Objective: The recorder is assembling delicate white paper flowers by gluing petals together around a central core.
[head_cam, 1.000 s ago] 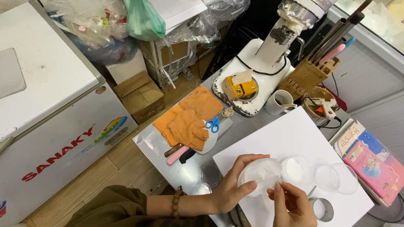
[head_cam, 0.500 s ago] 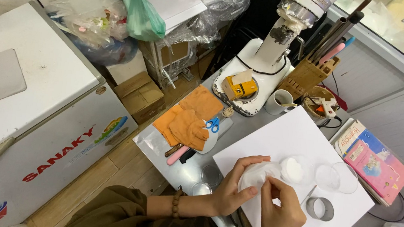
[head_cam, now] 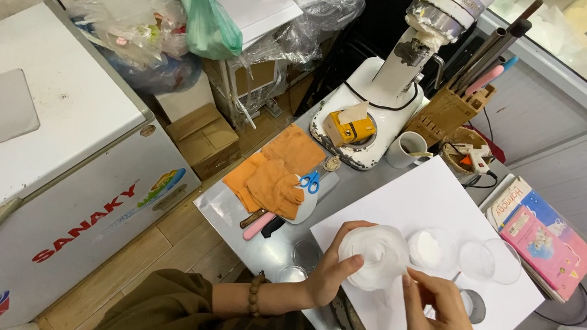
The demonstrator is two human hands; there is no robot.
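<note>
- Left hand (head_cam: 331,276) curled round the near-left side of a soft white cup (head_cam: 374,256), gripping it just above the white sheet (head_cam: 412,198) on the table (head_cam: 264,245).
- Right hand (head_cam: 436,322) near and right of the cup, fingers (head_cam: 417,281) pinched at its rim.
- Two clear round cups (head_cam: 489,259) just right, untouched.
- Orange cloth (head_cam: 271,177) far left.

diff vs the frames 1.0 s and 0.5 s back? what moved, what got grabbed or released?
The right hand slid toward the white cup, fingertips now at its right side; a second ago it sat lower, slightly apart. The left hand kept its grip on the cup's left side; nothing was released. Unchanged: the two clear cups on the white sheet, the blue scissors, the orange cloth.
</note>
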